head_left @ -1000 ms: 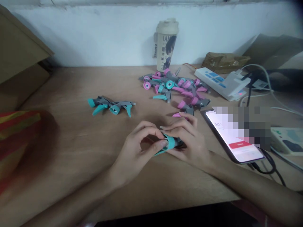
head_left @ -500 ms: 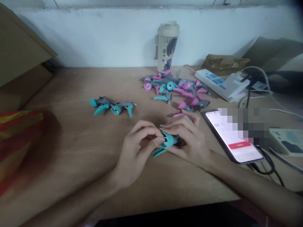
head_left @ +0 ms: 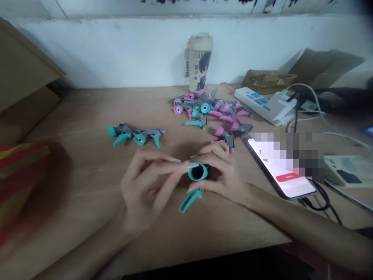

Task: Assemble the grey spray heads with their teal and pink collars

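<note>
My right hand (head_left: 223,167) is wrapped round a grey-and-teal trigger spray head (head_left: 206,172). Its round teal collar faces me, open and dark inside, and the teal trigger (head_left: 189,202) hangs below, pointing down-left. At the collar's upper left rim, the thumb and fingers of my left hand (head_left: 145,184) come together in a pinch; whatever is between the fingertips is too small to make out. Two more teal-and-grey spray heads (head_left: 124,133) lie together on the left. Beyond my hands is a heap of pink and teal spray heads (head_left: 229,111).
A coffee tumbler (head_left: 199,64) stands against the wall behind the heap. To the right are a lit phone (head_left: 274,167), a white power strip (head_left: 256,103) with cables, and a taped brown package (head_left: 268,81). Cardboard (head_left: 26,70) and red-and-yellow striped material (head_left: 23,175) flank the left side.
The spray head has turned so its collar opening faces me and its trigger hangs lower. My left hand has drawn back left, its fingertips now at the collar's rim. The view has shifted slightly.
</note>
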`<state>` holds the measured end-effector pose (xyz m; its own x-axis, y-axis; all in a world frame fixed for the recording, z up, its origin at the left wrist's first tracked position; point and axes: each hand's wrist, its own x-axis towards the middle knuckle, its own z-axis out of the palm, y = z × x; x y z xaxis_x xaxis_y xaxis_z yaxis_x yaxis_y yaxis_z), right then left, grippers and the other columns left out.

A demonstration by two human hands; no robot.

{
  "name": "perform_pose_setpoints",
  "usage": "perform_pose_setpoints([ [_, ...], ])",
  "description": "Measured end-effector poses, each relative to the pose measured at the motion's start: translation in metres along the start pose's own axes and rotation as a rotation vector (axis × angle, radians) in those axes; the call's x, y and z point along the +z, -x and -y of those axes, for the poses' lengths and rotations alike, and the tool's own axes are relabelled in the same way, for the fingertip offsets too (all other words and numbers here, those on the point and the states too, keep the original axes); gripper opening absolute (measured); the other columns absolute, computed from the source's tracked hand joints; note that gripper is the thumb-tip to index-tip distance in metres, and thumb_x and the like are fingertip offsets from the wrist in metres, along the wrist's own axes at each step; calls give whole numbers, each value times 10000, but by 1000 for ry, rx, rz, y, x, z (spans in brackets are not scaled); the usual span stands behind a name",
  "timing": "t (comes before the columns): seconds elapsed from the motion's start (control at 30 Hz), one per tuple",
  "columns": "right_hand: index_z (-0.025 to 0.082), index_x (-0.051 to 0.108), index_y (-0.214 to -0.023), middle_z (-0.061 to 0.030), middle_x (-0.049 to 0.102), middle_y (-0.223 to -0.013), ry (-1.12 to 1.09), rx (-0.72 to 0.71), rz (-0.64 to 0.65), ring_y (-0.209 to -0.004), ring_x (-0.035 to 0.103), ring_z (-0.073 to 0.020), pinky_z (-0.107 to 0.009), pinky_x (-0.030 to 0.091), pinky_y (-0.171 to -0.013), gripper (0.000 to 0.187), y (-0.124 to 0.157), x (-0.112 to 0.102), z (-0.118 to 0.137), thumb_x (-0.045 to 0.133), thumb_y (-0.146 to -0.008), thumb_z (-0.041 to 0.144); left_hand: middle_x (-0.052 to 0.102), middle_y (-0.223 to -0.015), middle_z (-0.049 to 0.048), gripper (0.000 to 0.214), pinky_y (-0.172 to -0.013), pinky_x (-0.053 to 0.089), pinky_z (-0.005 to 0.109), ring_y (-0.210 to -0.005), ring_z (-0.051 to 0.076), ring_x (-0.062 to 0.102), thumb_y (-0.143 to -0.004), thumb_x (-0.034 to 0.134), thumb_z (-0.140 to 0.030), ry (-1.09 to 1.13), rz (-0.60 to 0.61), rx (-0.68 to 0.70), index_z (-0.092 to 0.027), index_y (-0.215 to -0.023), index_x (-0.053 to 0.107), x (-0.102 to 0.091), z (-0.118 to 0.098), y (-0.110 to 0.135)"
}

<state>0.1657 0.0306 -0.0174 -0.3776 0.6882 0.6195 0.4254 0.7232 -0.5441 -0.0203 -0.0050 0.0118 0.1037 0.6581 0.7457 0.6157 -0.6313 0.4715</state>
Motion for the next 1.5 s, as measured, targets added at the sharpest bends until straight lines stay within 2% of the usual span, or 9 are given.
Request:
perform_pose_setpoints([
  [0.13,245,657,-978,-25,598,-910,-62,7,26,-871,554,-185,-383,368,-818,412,2,-1,-4,697,-666,510,576,-864,-8,294,-626,494,294,-723,134,558,-756,667,-119,-39,131,106,-348,-938,651,2,-1,4],
  [0.27,250,666,-987,-15,591,-874,-48,-12,10,-842,547,-175,-375,367,-807,416,1,-5,-9,681,-673,523,590,-860,1,272,-636,484,271,-749,129,552,-785,625,-94,12,248,157,-314,-940,666,2,1,-2],
  [0.47,271,660,-1037,-4,587,-863,-37,-62,23,-834,544,-172,-379,367,-813,451,3,-4,-13,692,-665,525,585,-895,8,234,-657,490,246,-811,130,557,-793,618,-103,118,333,61,-279,-935,677,3,1,-6],
  [0.57,266,664,-1027,-4,583,-850,-20,-87,29,-835,537,-169,-376,363,-819,438,4,-3,-12,686,-673,523,563,-875,7,142,-682,497,247,-777,116,566,-766,651,-126,185,326,-39,-238,-848,679,5,-1,-6],
  [0.7,245,678,-979,-12,592,-837,12,-120,11,-834,538,-180,-386,366,-823,428,4,-2,-10,684,-666,537,522,-844,-1,114,-598,501,210,-682,87,556,-718,686,-138,257,318,-173,-204,-803,648,7,-4,-7],
  [0.87,227,677,-961,-12,598,-808,43,-151,-4,-788,550,-169,-406,371,-845,414,4,-2,-9,643,-703,550,535,-839,6,109,-584,503,209,-668,91,542,-724,662,-157,199,381,-177,-212,-818,666,6,-5,-12],
  [1.1,222,675,-909,-9,597,-762,98,-177,-51,-806,570,-179,-429,368,-889,380,4,-2,-5,582,-751,555,549,-795,-3,106,-565,484,204,-636,87,535,-697,686,-169,103,362,-185,-213,-794,685,4,-10,-12],
  [1.37,192,673,-909,-11,593,-762,106,-179,-56,-761,561,-158,-439,354,-899,289,7,-2,-4,651,-759,438,568,-736,-18,91,-519,464,178,-581,74,535,-691,694,-182,109,356,-297,-214,-777,693,4,-17,-10],
  [1.5,202,678,-899,-5,598,-746,125,-198,-55,-741,558,-153,-432,342,-888,264,7,-3,-2,651,-765,427,499,-616,-42,61,-466,416,176,-522,72,499,-702,684,-196,100,367,-371,-219,-757,691,4,-19,-8],
])
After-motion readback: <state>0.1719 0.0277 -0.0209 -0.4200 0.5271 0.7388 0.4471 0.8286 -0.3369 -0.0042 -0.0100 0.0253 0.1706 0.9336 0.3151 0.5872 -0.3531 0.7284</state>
